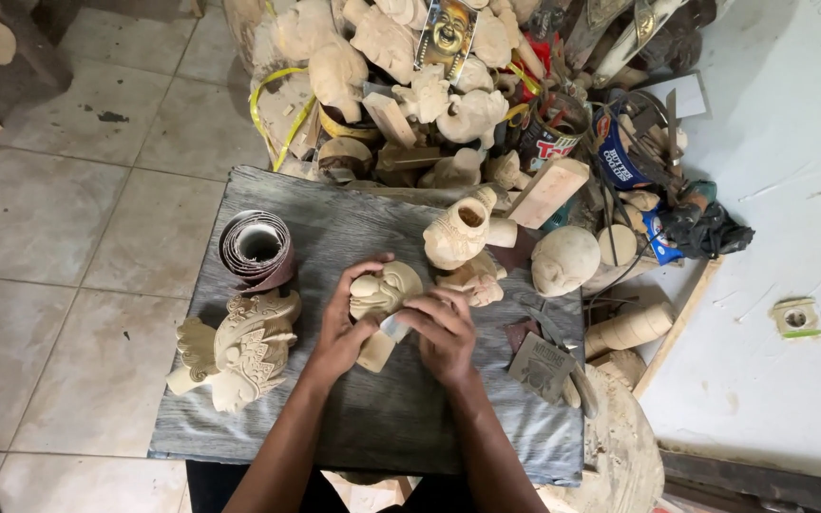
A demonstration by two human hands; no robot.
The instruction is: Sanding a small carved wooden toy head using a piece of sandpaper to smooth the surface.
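A small pale wooden carving (384, 290) is shown clasped in the grip of the left hand (342, 332), above the grey table (353, 418). The grip of the right hand (444, 332) is closed on a small folded piece of abrasive paper (394, 327), pressed against the carving's lower side. The figure's rounded forms are already cut; its surface appears still in work, so smoothing is judged unfinished. Left of the left grip lie a finished-looking ornate carving (239, 347) and a roll of sandpaper (257, 249); beyond the right grip stands a hollow carved figure (458, 233).
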